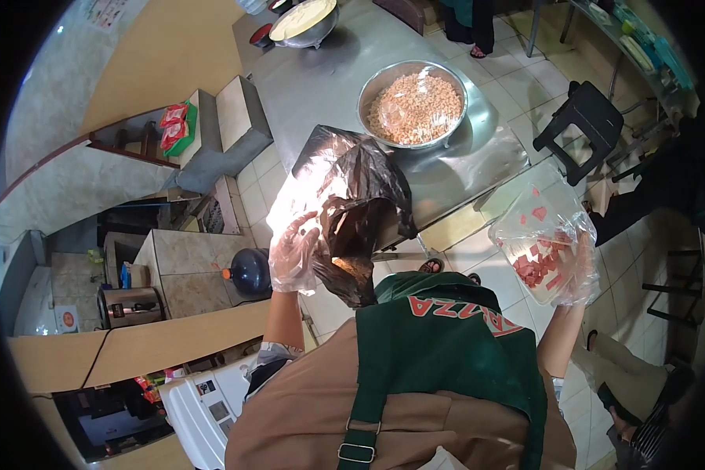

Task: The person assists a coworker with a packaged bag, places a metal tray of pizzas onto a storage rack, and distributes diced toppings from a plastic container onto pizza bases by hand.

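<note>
My left hand [296, 249], in a clear plastic glove, grips the side of a black plastic bag [364, 180], whose mouth gapes toward me at the table's near edge. On the right, my gloved right hand [578, 262] holds a clear plastic bag [536, 235] with reddish pieces inside, raised beside the table over the floor. Just beyond the black bag, a steel bowl [362, 106] full of small pale pieces stands under clear film on the metal table [321, 82].
Another bowl [309, 33] with pale contents stands at the table's far end. A black stool [591, 117] is at the right. People's legs [634, 207] show at the right. A blue water bottle [252, 274] lies left of my left hand.
</note>
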`<action>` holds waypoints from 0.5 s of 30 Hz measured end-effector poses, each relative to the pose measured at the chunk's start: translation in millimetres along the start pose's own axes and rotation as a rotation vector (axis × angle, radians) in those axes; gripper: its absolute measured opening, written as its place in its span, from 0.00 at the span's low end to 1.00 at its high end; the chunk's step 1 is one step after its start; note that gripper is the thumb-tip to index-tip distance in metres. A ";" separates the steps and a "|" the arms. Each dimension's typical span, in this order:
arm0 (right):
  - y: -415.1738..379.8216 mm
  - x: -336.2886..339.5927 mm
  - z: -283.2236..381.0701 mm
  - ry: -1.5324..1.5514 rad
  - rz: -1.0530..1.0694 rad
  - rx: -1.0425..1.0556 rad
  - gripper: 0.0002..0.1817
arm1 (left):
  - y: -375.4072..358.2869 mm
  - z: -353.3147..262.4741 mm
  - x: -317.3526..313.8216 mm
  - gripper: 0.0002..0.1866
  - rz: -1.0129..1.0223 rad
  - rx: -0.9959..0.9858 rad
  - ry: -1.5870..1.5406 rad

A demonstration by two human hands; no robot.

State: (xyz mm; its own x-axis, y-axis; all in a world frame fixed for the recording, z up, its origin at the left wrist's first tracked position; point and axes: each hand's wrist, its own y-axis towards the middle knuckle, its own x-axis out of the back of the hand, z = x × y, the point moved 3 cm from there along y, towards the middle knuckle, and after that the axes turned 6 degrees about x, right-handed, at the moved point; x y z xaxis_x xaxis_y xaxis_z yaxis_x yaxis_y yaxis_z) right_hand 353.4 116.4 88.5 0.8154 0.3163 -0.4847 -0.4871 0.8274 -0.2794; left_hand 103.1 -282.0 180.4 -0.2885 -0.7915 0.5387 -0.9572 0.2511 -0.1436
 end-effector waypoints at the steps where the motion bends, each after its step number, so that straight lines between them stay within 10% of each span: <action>1: -1.2 -1.7 1.0 -0.002 0.001 0.001 0.29 | -2.7 -10.4 -0.1 0.11 -0.072 -0.054 0.047; 2: -3.9 -4.2 3.6 0.002 0.005 -0.018 0.29 | -2.2 -14.0 -0.3 0.11 -0.071 -0.052 0.044; 4: -6.7 -8.8 7.3 0.000 0.013 -0.035 0.29 | -13.0 -38.3 -5.8 0.08 -0.401 -0.888 0.682; 7: -11.5 -17.0 10.2 0.018 0.031 -0.040 0.27 | -19.9 -37.0 -19.6 0.06 -0.381 -0.929 0.570; 10: -11.2 -26.4 13.2 0.006 0.041 -0.014 0.27 | -26.4 -40.1 -55.2 0.07 0.023 -0.460 0.199; 12: -12.2 -29.5 12.4 0.013 0.060 -0.014 0.26 | -24.8 -28.6 -81.3 0.18 0.134 -0.600 0.610; 13: -11.9 -30.9 11.6 0.011 0.067 -0.016 0.26 | -18.4 -21.1 -93.3 0.25 0.377 -0.054 0.739; 15: -10.1 -32.5 10.4 -0.011 0.067 -0.029 0.26 | -9.9 10.6 -120.1 0.30 0.486 -0.069 1.007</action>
State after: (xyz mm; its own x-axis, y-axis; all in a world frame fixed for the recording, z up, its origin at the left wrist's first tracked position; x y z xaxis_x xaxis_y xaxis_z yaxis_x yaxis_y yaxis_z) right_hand 335.1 102.6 115.6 0.7838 0.3760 -0.4942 -0.5497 0.7903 -0.2706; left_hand 147.0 -195.3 108.3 -0.4525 0.2029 0.8684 -0.7351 0.4664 -0.4920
